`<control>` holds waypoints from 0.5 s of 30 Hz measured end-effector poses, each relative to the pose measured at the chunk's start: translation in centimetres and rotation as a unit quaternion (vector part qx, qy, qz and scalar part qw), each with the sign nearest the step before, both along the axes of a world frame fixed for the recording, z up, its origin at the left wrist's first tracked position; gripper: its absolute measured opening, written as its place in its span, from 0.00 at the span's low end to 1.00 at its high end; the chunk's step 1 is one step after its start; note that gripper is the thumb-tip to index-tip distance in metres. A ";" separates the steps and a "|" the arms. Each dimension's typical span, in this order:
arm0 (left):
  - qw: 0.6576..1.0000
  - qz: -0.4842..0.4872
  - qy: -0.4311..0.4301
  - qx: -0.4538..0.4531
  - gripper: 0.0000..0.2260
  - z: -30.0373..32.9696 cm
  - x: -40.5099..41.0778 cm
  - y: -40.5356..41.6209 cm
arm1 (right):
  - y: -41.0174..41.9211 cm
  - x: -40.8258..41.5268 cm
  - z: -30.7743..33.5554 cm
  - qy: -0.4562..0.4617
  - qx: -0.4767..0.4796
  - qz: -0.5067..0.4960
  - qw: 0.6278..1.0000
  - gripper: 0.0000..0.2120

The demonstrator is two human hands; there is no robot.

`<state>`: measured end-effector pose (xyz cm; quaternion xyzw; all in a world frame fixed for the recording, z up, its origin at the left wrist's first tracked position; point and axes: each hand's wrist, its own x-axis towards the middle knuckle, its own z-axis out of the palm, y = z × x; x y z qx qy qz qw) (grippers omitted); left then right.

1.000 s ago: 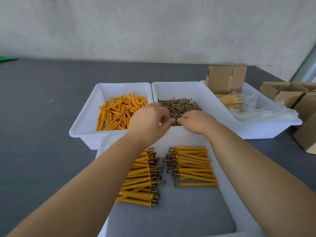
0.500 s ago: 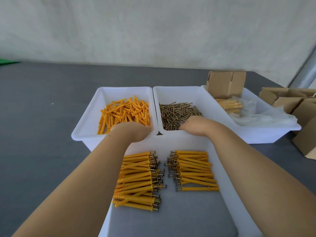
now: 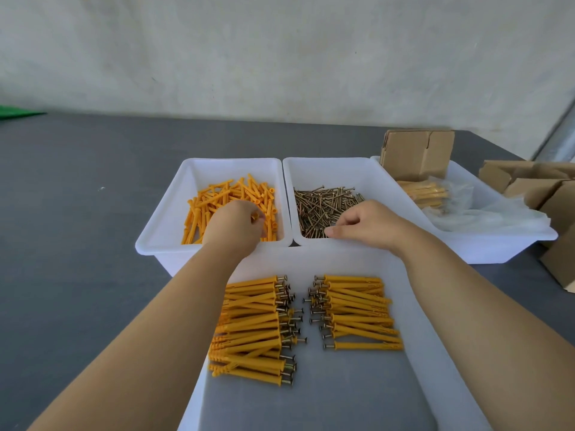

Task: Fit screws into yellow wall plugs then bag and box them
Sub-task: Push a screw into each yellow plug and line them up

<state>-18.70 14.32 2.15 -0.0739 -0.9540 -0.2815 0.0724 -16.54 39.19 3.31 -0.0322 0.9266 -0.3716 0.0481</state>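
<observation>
At twelve o'clock on the grey bench [image 3: 77, 213], against a pale wall, three white bins sit side by side, rims touching. In the head view, the only one, cardboard boxes [image 3: 529, 188] crowd the bench edge at two o'clock, just beside the right bin [image 3: 497, 244]; a green scrap [image 3: 15, 112] lies far off at ten o'clock.

Both forearms reach up from six o'clock across the near tray [image 3: 429, 353], and the left one covers part of the left row.

Left bin [image 3: 165, 225], at eleven o'clock: a loose heap of yellow plugs [image 3: 217, 200]. The left hand [image 3: 235, 227] is down in this heap, fingers curled and pinching a plug at its tips.

Middle bin [image 3: 357, 172], at twelve o'clock: a pile of screws [image 3: 320, 206]. The right hand [image 3: 368, 223] rests at its near edge, fingers curled onto the pile; whether it has a screw pinched I cannot tell.

The right bin, at one o'clock, holds a folded carton [image 3: 417, 154] standing at its far end, a bagged bundle of plugs [image 3: 426, 191], and loose clear bags [image 3: 485, 213].

The near tray, at six o'clock, holds fitted plugs in two rows, the left row [image 3: 252, 328] and right row [image 3: 361, 309], screw heads facing each other across a narrow gap.
</observation>
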 end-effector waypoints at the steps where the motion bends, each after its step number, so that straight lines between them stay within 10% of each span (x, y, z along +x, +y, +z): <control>1: 1.000 -0.006 0.013 0.020 0.08 0.0 0.1 0.0 | 0.3 0.1 0.0 0.007 -0.021 0.007 1.000 0.06; 15: 0.945 -0.036 0.190 0.262 0.10 1.5 1.6 1.1 | -1.0 0.6 -0.1 0.084 -0.021 -0.002 0.996 0.07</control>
